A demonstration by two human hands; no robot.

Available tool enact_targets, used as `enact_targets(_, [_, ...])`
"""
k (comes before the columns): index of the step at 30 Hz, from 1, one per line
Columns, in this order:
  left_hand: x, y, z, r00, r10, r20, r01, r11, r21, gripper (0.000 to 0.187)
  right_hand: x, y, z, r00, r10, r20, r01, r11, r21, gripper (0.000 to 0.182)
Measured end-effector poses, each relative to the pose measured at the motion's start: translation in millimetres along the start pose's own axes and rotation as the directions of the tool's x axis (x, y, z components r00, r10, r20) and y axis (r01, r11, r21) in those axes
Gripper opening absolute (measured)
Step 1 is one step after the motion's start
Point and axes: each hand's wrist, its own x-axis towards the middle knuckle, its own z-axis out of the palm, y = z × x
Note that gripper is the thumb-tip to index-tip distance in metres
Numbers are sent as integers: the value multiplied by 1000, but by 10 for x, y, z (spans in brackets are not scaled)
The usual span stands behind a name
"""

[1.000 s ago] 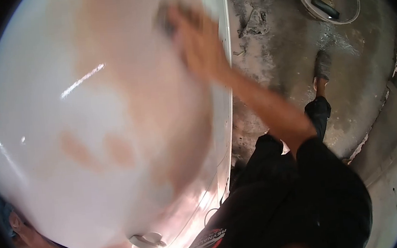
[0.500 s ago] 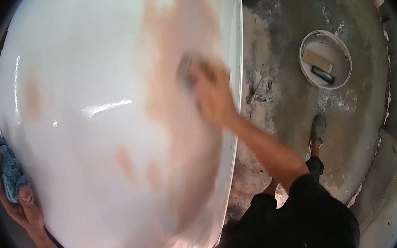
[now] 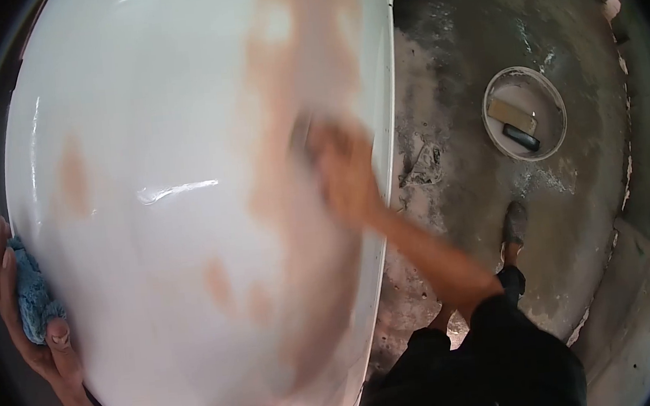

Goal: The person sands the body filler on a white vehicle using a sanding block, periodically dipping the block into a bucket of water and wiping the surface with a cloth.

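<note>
A large white painted panel (image 3: 162,287) with orange-brown patches lies under both hands. My right hand (image 3: 347,172), smeared by motion, is closed on a dark sanding block (image 3: 300,133), which lies on the brownish, rubbed strip (image 3: 321,64) near the panel's right side. Along the left edge, my left hand (image 3: 33,329) is wrapped round a blue sponge (image 3: 31,294), with its thumb on the near end and its fingers on the outer side.
On the wet, stained floor (image 3: 445,76) to the right stands a round bucket (image 3: 528,156) of cloudy liquid, with a tan block (image 3: 512,115) and a black block (image 3: 521,138) in it. My shoe (image 3: 515,223) is below it. A raised lip (image 3: 390,189) runs down the panel's right side.
My right hand is slightly lower in the view with the sanding block. The view has shifted a little, and my left hand still holds the sponge at the edge.
</note>
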Motion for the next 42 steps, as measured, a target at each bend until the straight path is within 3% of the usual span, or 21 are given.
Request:
enact_targets(1, [-21,-15,9,1000,-3,-2,3,1000,-10,77,561,22,-161,935,-279,-220,222,942,-252,43])
enact_targets(2, [-34,-24,11,1000,-4,-3,4,1000,-22,77,1054,169,-293,887,-360,-290,251,902,-352,46])
enact_targets(4, [-18,-61,16,1000,1,6,-1,1000,-20,77,1525,414,-422,897,-293,-332,189,931,-313,48])
enact_targets(9, [58,5,7,999,34,29,-34,999,1,73,1428,294,-414,904,-253,-344,146,940,-307,47])
enact_targets(11, [98,42,-6,998,59,7,-59,998,-18,71,671,-197,-108,962,-149,-227,101,972,-211,46])
enact_targets(12, [123,60,-2,997,74,-2,-74,997,-33,70,205,-424,36,999,-24,28,29,982,-187,46])
enact_targets(13, [133,76,7,998,62,0,-62,997,-41,70,-312,-512,184,991,-41,127,57,990,-131,44])
enact_targets(14, [117,94,11,999,48,-1,-48,998,-48,69,-951,-550,395,966,-229,124,241,966,-96,41])
enact_targets(16, [73,91,15,999,39,-3,-39,998,-42,69,-2085,-542,727,814,-576,70,580,812,-64,37])
enact_targets(19, [81,80,0,999,45,4,-45,998,-33,69,-1917,-648,579,813,-565,140,581,804,-128,34])
enact_targets(20, [60,108,23,1000,28,-2,-28,999,-47,68,-1692,-562,476,818,-548,173,571,808,-143,32])
enact_targets(22, [55,123,15,1000,5,4,-5,998,-61,68,-965,-461,363,819,-564,107,561,745,-360,36])
enact_targets(23, [59,124,0,1000,0,19,1,998,-66,68,-543,-447,338,960,-270,79,281,930,-238,55])
enact_targets(25, [66,142,18,1000,-3,28,5,996,-86,66,413,-456,37,899,-431,-73,399,878,-266,55])
enact_targets(27, [102,151,7,999,2,41,2,996,-94,67,1181,-378,-202,882,-452,-133,391,859,-330,58])
enact_targets(32, [89,96,-9,996,38,86,-32,997,-70,66,2962,26,-759,893,-350,-281,257,912,-320,50])
enact_targets(36, [147,147,-9,996,32,89,-27,998,-60,65,3460,42,-1005,929,-168,-330,82,963,-257,50])
enact_targets(37, [157,171,-21,996,29,87,-25,998,-50,64,3281,-59,-872,919,-116,-376,9,962,-275,49])
enact_targets(38, [186,184,-31,995,29,92,-26,999,-37,64,2956,-163,-708,915,-204,-348,36,901,-433,51])
enact_targets(39, [187,191,-54,995,28,100,-26,999,-23,64,2436,-429,-582,944,-242,-225,117,881,-458,46])
enact_targets(42, [154,202,-58,993,23,114,-23,1000,1,63,940,-631,-88,971,-229,75,236,966,-101,35])
